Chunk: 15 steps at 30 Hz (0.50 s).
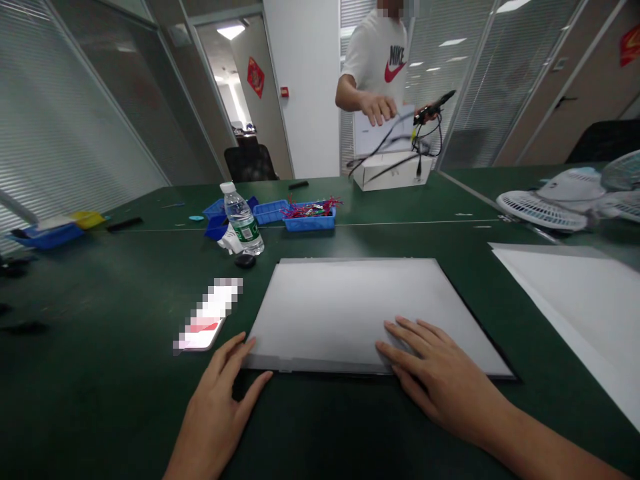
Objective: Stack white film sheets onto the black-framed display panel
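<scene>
On the dark green worktop (115,400), a flat white rectangular panel (345,303) (dark-edged) meets the left hand (215,403) at its near-left corner, the right hand (443,377) atop, all fingers spread.

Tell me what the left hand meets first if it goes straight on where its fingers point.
Most likely the white board, at its near left corner. The fingertips of the left hand overlap that corner in view; touching or just above is hard to tell.
</scene>
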### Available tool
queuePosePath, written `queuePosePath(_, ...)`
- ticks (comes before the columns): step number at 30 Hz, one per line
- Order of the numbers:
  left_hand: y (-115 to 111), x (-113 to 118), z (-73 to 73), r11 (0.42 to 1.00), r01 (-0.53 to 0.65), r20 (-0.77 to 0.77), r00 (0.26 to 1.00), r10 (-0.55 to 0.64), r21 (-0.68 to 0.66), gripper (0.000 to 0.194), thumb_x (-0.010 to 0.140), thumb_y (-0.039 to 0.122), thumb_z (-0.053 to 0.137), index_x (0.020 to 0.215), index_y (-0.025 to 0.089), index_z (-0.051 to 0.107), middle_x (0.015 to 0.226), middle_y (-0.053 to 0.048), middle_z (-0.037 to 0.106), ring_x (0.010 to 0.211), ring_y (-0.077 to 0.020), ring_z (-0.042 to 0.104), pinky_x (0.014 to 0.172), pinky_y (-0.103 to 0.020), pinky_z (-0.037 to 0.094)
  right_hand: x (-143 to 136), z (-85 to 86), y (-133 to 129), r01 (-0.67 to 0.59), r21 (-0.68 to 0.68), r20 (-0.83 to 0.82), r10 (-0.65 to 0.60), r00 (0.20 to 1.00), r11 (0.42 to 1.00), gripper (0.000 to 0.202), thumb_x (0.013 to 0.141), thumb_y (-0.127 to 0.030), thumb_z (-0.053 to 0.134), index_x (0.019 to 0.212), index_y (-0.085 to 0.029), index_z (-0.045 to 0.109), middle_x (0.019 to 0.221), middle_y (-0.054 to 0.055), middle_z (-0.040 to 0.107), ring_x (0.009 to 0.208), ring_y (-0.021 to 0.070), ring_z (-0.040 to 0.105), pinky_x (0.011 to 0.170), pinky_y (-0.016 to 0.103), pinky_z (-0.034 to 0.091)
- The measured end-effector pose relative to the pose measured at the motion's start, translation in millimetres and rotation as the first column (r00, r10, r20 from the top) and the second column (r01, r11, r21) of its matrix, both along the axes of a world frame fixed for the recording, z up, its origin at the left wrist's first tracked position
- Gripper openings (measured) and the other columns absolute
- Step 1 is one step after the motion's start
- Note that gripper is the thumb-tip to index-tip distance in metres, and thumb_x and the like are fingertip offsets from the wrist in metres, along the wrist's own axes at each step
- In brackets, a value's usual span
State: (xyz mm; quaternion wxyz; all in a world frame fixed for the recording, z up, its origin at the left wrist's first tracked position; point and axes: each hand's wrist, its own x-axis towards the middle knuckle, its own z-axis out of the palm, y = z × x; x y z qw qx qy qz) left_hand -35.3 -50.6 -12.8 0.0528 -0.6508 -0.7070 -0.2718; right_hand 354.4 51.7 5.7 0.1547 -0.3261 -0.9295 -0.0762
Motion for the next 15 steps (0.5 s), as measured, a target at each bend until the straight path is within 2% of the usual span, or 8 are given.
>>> queuePosePath(4,6.0,-14.0,-0.4,0.993,0.115,-0.142,0.983,-0.114,-0.002,0.049,0.099,0.066,0.052,0.115,0.031,0.082,0.135,-0.008,0.072,0.116,-0.0332,0.073,0.095,-0.053,0.064,0.1,4.5,-1.6,-0.018,-0.048,0.016,0.018,1.0,0.999,0.047,0.1,-0.024,0.054,0.145,-0.033,0.065,0.154,0.009,0.055,0.141,0.0321,0.054,0.112,0.058,0.05)
queuePosePath(10,17.7,-31.0,13.3,0.962,0.273,-0.212,0.939,-0.27,-0.015,0.043,0.097,0.069,0.056,0.106,0.038,0.085,0.123,-0.003,0.079,0.104,-0.0273,0.077,0.086,-0.041,0.068,26.4,14.9,1.5,-0.079,-0.104,0.078,0.088,0.993,0.991,0.052,0.102,-0.032,0.056,0.154,-0.035,0.056,0.162,0.005,0.046,0.147,0.0283,0.047,0.118,0.055,0.046)
queuePosePath(15,16.2,-32.5,10.9,0.957,0.285,-0.196,0.943,-0.269,0.054,0.039,0.096,0.067,0.058,0.101,0.04,0.085,0.117,-0.003,0.08,0.099,-0.0256,0.078,0.084,-0.038,0.068,68.4,9.9,5.7,0.014,-0.019,0.081,-0.013,0.997,1.0,0.062,0.103,-0.042,0.054,0.164,-0.041,0.04,0.169,0.003,0.032,0.153,0.0341,0.036,0.12,0.068,0.036)
